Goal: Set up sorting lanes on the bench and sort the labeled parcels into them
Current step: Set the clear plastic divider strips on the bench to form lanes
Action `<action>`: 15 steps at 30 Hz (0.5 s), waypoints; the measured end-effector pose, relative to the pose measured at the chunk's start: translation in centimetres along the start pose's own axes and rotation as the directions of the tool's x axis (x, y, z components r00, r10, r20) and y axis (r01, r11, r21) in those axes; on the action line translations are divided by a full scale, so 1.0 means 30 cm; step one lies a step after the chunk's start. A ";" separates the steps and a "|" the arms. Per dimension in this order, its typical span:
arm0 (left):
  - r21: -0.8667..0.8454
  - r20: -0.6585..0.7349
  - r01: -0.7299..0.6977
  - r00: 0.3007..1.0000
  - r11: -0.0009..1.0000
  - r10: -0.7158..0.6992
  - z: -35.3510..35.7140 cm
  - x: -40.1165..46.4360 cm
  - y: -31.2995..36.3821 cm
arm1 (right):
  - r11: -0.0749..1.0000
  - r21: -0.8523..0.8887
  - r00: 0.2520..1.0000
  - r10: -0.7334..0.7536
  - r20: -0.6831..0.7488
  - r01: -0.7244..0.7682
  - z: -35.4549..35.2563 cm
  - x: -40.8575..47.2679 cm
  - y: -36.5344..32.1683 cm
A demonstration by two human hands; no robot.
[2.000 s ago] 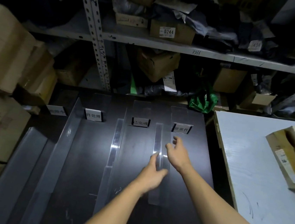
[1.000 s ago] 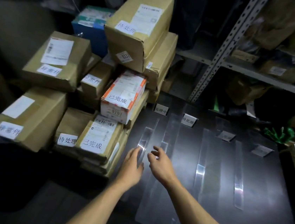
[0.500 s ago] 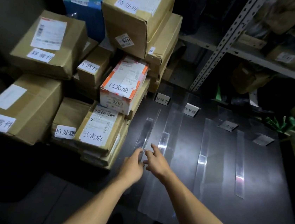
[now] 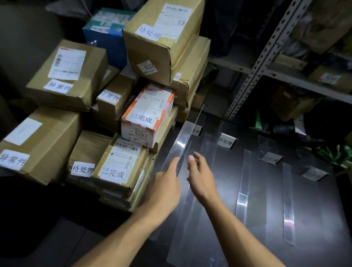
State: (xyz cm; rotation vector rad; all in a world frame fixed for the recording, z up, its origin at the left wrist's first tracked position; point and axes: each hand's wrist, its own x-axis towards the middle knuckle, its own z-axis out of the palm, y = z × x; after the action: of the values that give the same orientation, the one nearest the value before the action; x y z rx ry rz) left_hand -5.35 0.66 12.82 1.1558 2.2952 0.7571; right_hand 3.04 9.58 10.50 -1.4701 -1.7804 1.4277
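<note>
Flanking a clear divider [image 4: 182,143], left hand [image 4: 164,189], right hand [image 4: 201,178]; contact unclear.

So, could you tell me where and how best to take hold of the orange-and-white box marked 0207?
Probably grip the orange-and-white box by its two long sides, coming from the bench side on the right with both hands. Its labelled end juts out toward you over the lower parcel, while brown cartons crowd its left side and rear.

Both hands [image 4: 184,181] have edged forward along the leftmost clear divider [image 4: 183,143] — view swung left earlier.
</note>
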 end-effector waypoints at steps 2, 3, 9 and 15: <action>0.019 -0.044 -0.101 0.994 0.995 0.102 -0.016 -0.017 0.077 | 0.995 0.081 0.998 -0.045 -0.051 0.049 -0.070 -0.002 -0.076; 0.021 -0.065 -0.151 0.986 0.988 0.152 -0.021 -0.027 0.122 | 0.992 0.113 0.997 -0.056 -0.054 0.061 -0.114 -0.004 -0.112; -0.190 0.003 -0.348 0.935 0.918 0.355 0.045 -0.101 0.457 | 0.963 0.210 0.967 -0.118 -0.226 0.167 -0.483 -0.048 -0.201; -0.515 0.338 -0.245 0.823 0.821 0.457 0.318 -0.220 0.731 | 0.993 0.042 0.919 -0.085 -0.384 0.110 -0.895 -0.163 -0.046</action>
State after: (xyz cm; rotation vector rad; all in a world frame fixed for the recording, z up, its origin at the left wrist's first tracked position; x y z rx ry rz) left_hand 16.67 8.61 21.01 1.3784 1.4267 0.9758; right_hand 26.00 16.99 23.30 -1.4843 -1.5281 1.0495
